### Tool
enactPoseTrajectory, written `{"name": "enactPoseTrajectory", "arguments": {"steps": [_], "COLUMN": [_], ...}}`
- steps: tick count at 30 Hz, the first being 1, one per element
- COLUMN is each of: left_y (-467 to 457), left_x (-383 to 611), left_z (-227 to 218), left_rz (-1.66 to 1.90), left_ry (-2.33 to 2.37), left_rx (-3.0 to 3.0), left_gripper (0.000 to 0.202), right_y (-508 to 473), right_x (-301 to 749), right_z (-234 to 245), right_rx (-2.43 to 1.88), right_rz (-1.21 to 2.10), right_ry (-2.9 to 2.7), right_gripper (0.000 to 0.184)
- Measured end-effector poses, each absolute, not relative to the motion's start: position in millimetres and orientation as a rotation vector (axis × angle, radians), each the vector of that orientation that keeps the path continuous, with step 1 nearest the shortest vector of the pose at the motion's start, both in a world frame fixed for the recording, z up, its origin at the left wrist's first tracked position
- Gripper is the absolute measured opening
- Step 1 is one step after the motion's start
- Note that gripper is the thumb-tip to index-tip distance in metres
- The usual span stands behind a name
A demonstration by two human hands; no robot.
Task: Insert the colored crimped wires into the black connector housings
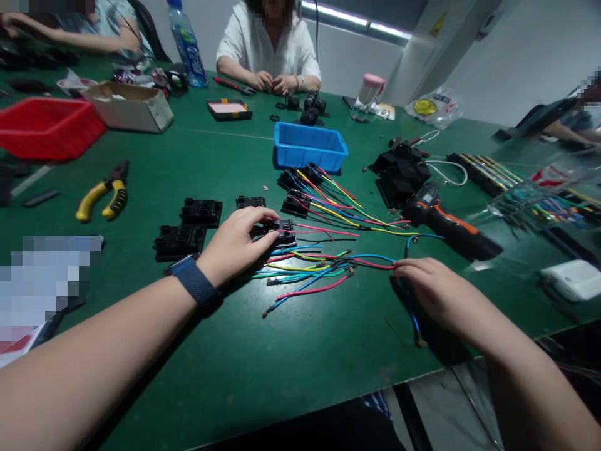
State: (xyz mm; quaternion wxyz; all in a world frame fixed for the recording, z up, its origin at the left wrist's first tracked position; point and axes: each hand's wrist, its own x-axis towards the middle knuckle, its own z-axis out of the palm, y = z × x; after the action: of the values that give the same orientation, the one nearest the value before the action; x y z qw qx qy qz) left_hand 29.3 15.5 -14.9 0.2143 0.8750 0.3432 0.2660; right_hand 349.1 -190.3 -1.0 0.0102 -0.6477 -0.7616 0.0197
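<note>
My left hand (246, 238), with a dark watch band on the wrist, has thumb and fingers closed around a black plastic housing (286, 232) with thin wires coming out of it. To the right, my right hand (429, 285) pinches the ends of a red wire (375, 265) and what looks like a blue one beside it. Between the hands lies a loose bunch of coloured wires (305, 274) with small metal ends. More black housings (181, 241) sit left of my left hand. Beyond it, wired housings (295, 203) trail red, blue and yellow leads.
A blue bin (310, 147) stands behind the wired housings. An orange-black power screwdriver (453, 225) lies at right, near black parts (401, 172). Yellow-handled pliers (104, 193) and a red bin (51, 128) are at left. Across the table sits a person (270, 50).
</note>
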Motion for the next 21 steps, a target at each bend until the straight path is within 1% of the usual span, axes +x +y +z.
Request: {"name": "enactPoseTrajectory", "arguments": {"steps": [3, 4, 7, 10, 15, 18, 21], "left_y": [15, 14, 14, 14, 15, 15, 16], "left_x": [29, 29, 29, 29, 28, 28, 29], "left_z": [-13, -12, -11, -11, -13, -13, -14], "left_rz": [0.72, 0.714, 0.696, 0.686, 0.683, 0.688, 0.678], "left_ry": [0.951, 0.95, 0.951, 0.97, 0.965, 0.957, 0.96], "left_rx": [2.435, 2.433, 2.419, 2.406, 2.414, 2.409, 2.402], "left_gripper": [0.029, 0.029, 0.031, 0.033, 0.035, 0.036, 0.036], "right_y": [-216, -221, -224, -213, -190, -188, -197], "right_x": [345, 342, 332, 319, 294, 296, 323], "right_z": [-17, -19, -19, -14, -8, -8, -6], "right_rx": [-1.996, -1.995, -1.966, -1.932, -1.906, -1.871, -1.94], "right_rz": [-0.014, -0.037, -0.069, -0.094, -0.057, -0.021, -0.123], "right_ry": [-2.278, -2.245, -2.193, -2.192, -2.206, -2.148, -2.007], "right_gripper": [0.041, 0.04, 0.026, 0.023, 0.024, 0.03, 0.033]}}
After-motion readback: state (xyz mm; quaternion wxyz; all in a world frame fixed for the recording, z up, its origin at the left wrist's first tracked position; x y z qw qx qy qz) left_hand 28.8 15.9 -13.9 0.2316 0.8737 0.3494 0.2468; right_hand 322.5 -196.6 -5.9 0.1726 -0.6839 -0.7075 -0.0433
